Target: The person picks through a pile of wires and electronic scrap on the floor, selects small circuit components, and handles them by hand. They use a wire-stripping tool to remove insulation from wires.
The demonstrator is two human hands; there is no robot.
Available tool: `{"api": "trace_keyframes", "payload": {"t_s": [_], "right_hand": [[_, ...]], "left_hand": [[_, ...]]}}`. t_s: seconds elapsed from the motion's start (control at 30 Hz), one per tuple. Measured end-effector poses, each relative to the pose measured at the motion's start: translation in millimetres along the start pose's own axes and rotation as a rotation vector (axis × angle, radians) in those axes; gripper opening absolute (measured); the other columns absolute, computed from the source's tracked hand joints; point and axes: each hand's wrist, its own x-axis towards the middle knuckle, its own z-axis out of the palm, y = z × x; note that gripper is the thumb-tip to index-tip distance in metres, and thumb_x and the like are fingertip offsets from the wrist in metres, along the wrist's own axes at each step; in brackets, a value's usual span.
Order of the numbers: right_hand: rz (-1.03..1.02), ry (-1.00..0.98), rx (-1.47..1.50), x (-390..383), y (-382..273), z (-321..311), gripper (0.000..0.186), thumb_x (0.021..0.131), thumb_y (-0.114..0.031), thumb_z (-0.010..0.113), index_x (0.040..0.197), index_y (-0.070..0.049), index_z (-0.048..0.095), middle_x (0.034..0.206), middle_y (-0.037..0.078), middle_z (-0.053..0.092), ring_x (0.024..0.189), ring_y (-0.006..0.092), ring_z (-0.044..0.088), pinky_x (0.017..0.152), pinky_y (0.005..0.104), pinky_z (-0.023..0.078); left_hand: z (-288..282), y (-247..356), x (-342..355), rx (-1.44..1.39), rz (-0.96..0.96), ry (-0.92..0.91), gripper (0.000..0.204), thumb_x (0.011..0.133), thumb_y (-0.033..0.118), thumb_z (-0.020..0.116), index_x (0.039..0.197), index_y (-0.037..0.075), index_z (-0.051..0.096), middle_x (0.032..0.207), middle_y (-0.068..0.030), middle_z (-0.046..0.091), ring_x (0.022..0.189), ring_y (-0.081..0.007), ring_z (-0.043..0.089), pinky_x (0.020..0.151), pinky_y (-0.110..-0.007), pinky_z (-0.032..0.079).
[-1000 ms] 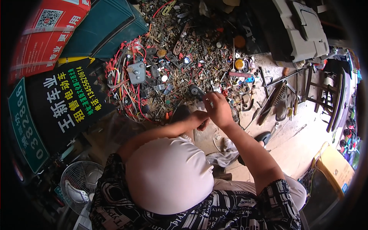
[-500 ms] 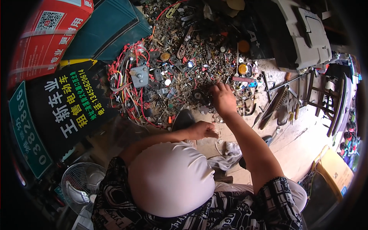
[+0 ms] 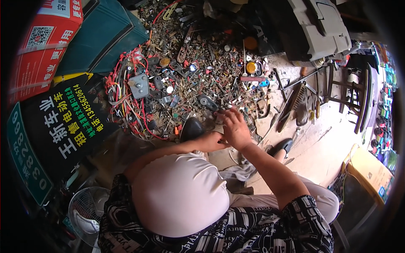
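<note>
A wide heap of small screws, metal bits and scrap parts (image 3: 198,76) covers the floor ahead of me. At its near edge my right hand (image 3: 237,128) has its fingers apart and slightly bent, with nothing visible in them. Just beyond those fingertips lies a dark part with a round disc (image 3: 205,101). My left hand (image 3: 212,141) is closed beside the right wrist, partly covered by it; whatever it holds is hidden. On the heap's left are a grey metal box (image 3: 139,86) and a tangle of red and white wires (image 3: 123,101).
My dark shoes (image 3: 192,128) flank the near side. Hand tools and a brush (image 3: 291,107) lie at the right, close to a dark wooden stool (image 3: 348,95). A fan (image 3: 88,211) stands lower left. A red carton (image 3: 50,55) and teal box (image 3: 103,36) border the left.
My right hand has drawn back from the heap toward my left hand, and its fingers have spread. The two hands now overlap in view. The view has shifted slightly.
</note>
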Motion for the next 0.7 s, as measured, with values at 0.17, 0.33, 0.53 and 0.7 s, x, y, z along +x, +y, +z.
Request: {"api": "trace_keyframes", "payload": {"t_s": [0.17, 0.33, 0.53, 0.7], "right_hand": [[-0.09, -0.104, 0.194, -3.4, -4.1, -2.4, 0.056, 0.068, -0.018, 0.075, 0.121, -0.017, 0.059, 0.126, 0.003, 0.056, 0.105, 0.0261, 0.059, 0.09, 0.036, 0.05], [-0.025, -0.051, 0.106, -11.2, 11.5, 4.9, 0.031, 0.077, -0.014, 0.066, 0.107, -0.016, 0.064, 0.105, 0.004, 0.063, 0.092, 0.0252, 0.061, 0.082, 0.0374, 0.05], [0.137, -0.025, -0.002, 12.9, 14.2, -6.6, 0.027, 0.084, -0.019, 0.061, 0.11, -0.011, 0.061, 0.099, 0.008, 0.062, 0.092, 0.031, 0.06, 0.082, 0.0399, 0.05], [0.235, 0.239, 0.0, 47.3, 19.2, -19.8, 0.057, 0.086, -0.011, 0.055, 0.141, -0.011, 0.038, 0.127, 0.02, 0.054, 0.111, 0.0372, 0.056, 0.093, 0.0433, 0.048]], "left_hand": [[0.6, 0.3, -3.5, 0.0, 0.043, -0.04, 0.031, 0.085, 0.036, 0.067, 0.092, 0.006, 0.072, 0.081, -0.0123, 0.07, 0.074, -0.0271, 0.066, 0.073, -0.037, 0.051], [-10.6, 21.9, -2.5, 0.092, -0.04, -0.125, 0.035, 0.085, 0.035, 0.067, 0.083, 0.001, 0.067, 0.075, -0.0119, 0.067, 0.069, -0.023, 0.064, 0.066, -0.036, 0.049], [-11.7, 17.8, -3.0, 0.13, -0.001, -0.147, 0.038, 0.085, 0.039, 0.066, 0.079, 0.001, 0.065, 0.072, -0.0137, 0.064, 0.065, -0.0251, 0.062, 0.064, -0.037, 0.048], [-10.1, 15.4, -4.9, 0.165, 0.052, -0.1, 0.039, 0.086, 0.039, 0.065, 0.077, 0.001, 0.062, 0.07, -0.0133, 0.062, 0.065, -0.0256, 0.061, 0.063, -0.038, 0.048]]}}
